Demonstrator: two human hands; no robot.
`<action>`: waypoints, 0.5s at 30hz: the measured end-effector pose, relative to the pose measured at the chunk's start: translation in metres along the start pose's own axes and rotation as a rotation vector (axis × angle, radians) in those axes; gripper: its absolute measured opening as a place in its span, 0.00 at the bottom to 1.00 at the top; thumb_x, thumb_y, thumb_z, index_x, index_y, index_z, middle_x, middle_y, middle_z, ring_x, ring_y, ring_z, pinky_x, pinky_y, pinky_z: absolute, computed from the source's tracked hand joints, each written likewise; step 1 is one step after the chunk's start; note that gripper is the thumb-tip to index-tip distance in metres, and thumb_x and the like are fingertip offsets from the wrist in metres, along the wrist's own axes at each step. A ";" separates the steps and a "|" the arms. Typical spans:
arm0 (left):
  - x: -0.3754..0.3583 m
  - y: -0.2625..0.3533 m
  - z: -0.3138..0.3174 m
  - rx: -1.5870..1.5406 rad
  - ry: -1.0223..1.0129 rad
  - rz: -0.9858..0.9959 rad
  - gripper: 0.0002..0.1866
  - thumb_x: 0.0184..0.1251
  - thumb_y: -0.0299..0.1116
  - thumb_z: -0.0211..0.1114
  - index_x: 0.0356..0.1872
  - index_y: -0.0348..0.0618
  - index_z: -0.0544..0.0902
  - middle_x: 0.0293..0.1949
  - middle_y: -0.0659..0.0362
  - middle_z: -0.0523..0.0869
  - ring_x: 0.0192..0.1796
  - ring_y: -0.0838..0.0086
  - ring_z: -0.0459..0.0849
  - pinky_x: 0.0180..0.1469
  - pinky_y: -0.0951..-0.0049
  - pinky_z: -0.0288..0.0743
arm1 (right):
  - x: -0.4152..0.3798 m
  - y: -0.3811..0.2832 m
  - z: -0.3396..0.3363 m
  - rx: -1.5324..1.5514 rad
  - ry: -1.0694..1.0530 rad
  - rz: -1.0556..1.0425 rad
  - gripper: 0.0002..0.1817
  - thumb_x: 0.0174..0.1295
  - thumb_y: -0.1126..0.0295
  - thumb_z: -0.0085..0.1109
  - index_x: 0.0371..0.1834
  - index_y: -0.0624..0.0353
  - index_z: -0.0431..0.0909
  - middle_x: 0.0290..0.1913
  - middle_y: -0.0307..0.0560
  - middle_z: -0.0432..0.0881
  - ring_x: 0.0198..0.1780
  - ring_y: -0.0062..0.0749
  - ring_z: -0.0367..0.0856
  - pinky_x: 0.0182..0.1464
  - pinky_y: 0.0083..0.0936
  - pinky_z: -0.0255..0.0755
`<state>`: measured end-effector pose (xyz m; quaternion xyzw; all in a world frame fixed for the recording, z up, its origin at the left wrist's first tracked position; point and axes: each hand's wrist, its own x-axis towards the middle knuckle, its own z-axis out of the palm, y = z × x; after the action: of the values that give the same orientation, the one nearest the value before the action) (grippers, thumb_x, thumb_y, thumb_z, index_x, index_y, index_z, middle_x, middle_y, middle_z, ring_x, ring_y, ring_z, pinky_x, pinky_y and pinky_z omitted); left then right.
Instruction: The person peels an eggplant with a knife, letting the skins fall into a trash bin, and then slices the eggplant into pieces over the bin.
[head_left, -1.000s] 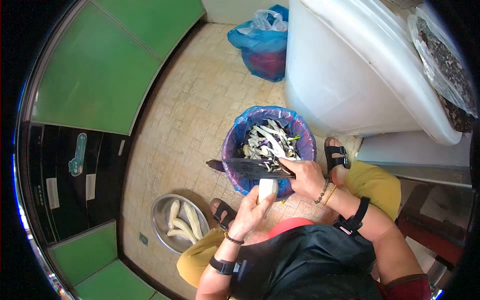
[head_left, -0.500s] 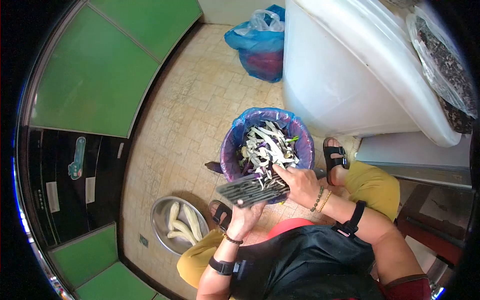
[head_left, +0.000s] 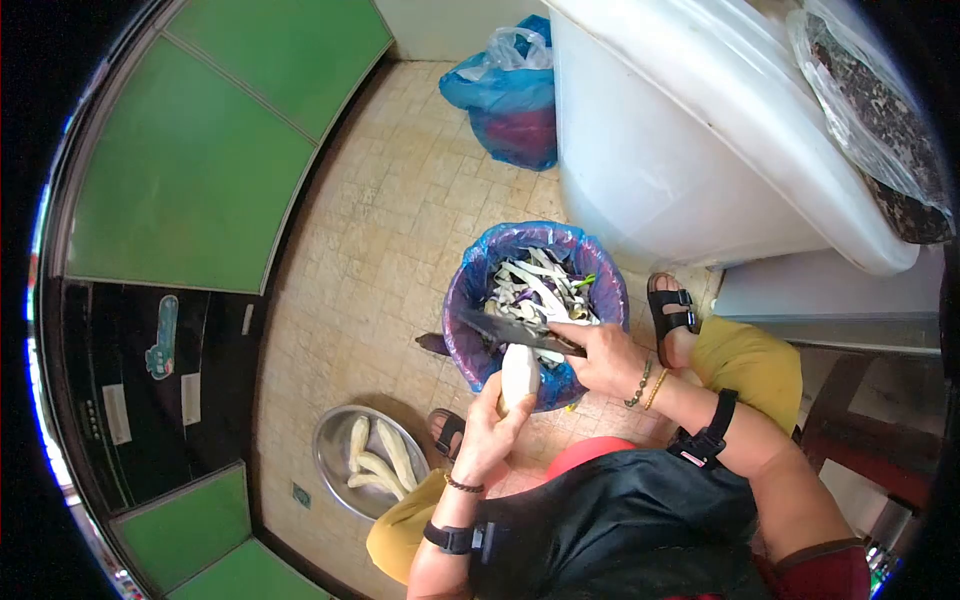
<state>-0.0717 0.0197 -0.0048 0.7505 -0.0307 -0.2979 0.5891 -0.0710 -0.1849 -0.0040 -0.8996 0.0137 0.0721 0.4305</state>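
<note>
My left hand (head_left: 490, 422) is closed round the lower part of a pale peeled eggplant (head_left: 519, 375), which points up toward the bin. In my right hand (head_left: 605, 358) is a dark-bladed knife (head_left: 515, 331); my fingers wrap its handle and hide most of it. The blade lies across the upper end of the eggplant; whether it touches is hard to tell. Under both hands stands a bin lined with a blue plastic bag (head_left: 462, 290). White and purple peelings (head_left: 530, 277) fill much of it.
A steel bowl (head_left: 322, 452) with several peeled eggplants (head_left: 397, 452) sits on the floor at left. A purple eggplant (head_left: 432, 344) lies beside the bin. A tied blue bag (head_left: 515, 110) stands behind, next to a large white basin (head_left: 650, 150). Green cabinets (head_left: 180, 170) line the left.
The knife has turned from its broad, flat side to nearly edge-on and moved up. The eggplant in my left hand, hidden behind the blade before, now shows. The view has shifted slightly.
</note>
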 end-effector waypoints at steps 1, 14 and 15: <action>0.001 0.000 -0.001 -0.150 0.001 -0.029 0.16 0.60 0.33 0.64 0.47 0.37 0.75 0.35 0.59 0.81 0.37 0.78 0.77 0.41 0.75 0.72 | -0.001 -0.003 -0.002 0.004 0.009 0.003 0.21 0.50 0.71 0.55 0.51 0.53 0.76 0.36 0.60 0.81 0.38 0.51 0.80 0.41 0.39 0.74; -0.030 -0.087 -0.027 -0.680 -0.087 0.002 0.28 0.59 0.39 0.64 0.58 0.40 0.68 0.55 0.55 0.73 0.58 0.69 0.71 0.59 0.68 0.67 | -0.018 -0.019 -0.010 -0.084 0.017 -0.372 0.33 0.44 0.73 0.60 0.60 0.57 0.68 0.32 0.49 0.78 0.31 0.43 0.80 0.36 0.34 0.75; -0.031 -0.084 -0.028 -0.819 -0.154 0.023 0.29 0.59 0.40 0.64 0.60 0.40 0.66 0.57 0.55 0.72 0.59 0.68 0.69 0.61 0.67 0.65 | -0.019 -0.018 -0.009 -0.101 0.056 -0.398 0.32 0.46 0.71 0.59 0.60 0.57 0.68 0.30 0.48 0.77 0.29 0.41 0.79 0.34 0.33 0.74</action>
<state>-0.1087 0.0820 -0.0644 0.4293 0.0377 -0.3342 0.8382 -0.0875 -0.1812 0.0179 -0.9065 -0.1561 -0.0389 0.3902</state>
